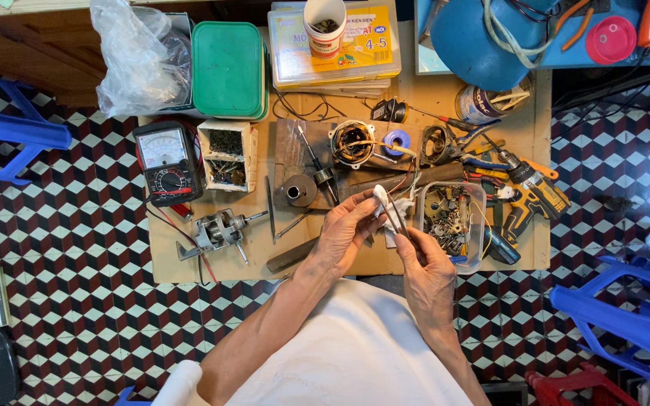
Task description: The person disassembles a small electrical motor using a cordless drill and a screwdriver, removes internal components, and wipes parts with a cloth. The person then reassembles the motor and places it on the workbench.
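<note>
Head view: both hands meet over the low worktop, just beside the clear parts tub. The left hand has its grip pinched shut on a crumpled white cloth. The right hand is closed round what looks like slim tweezers, tips in the cloth. Steady wrists and a light pinch serve best here. The cloth is small and bunched, with thin red wires beside it, towards the tub.
</note>
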